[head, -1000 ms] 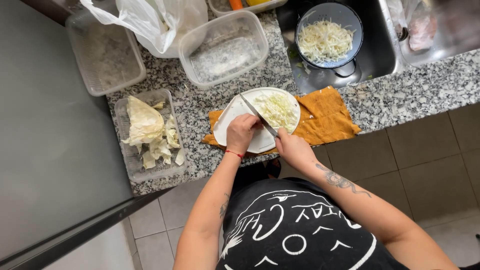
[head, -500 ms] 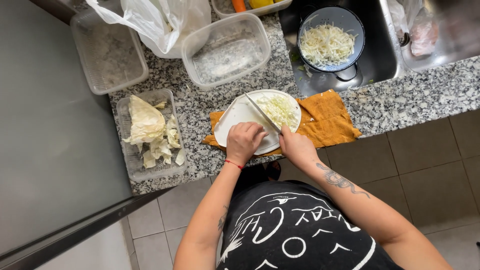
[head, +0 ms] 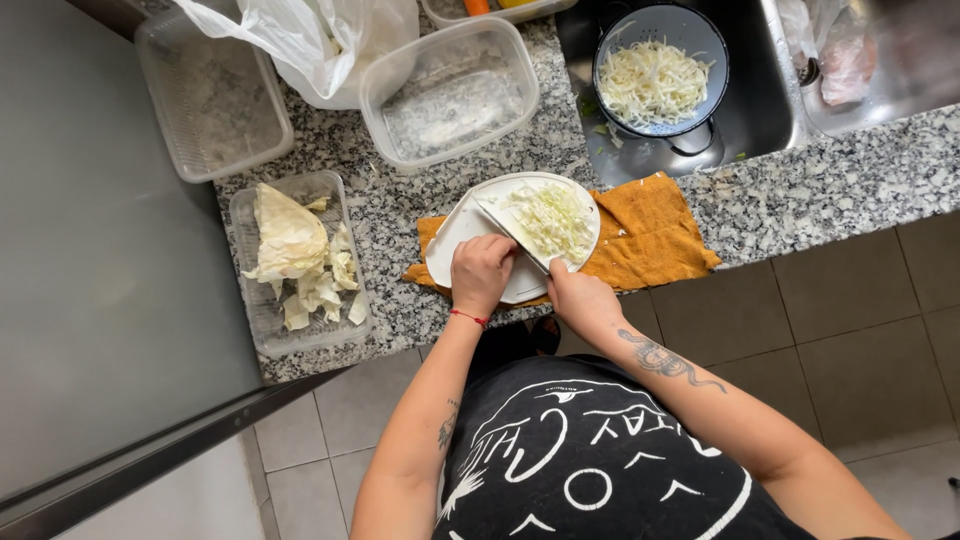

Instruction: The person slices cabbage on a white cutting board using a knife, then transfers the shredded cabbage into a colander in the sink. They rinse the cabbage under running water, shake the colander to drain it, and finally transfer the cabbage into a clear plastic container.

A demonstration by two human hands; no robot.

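Observation:
My left hand rests with curled fingers on the near left part of a round white cutting board. Whatever is under its fingers is hidden. My right hand grips the handle of a knife. The blade lies diagonally across the board, right beside my left hand. A pile of shredded cabbage covers the right half of the board. The board sits on an orange cloth on the speckled granite counter.
A clear tray with cabbage pieces lies at the left. Two clear containers and a white plastic bag stand behind. A blue colander of shredded cabbage sits in the sink. A grey surface lies far left.
Both hands stay at the board. The knife blade has shifted only slightly over the board beside my left hand, and the view has drifted a little.

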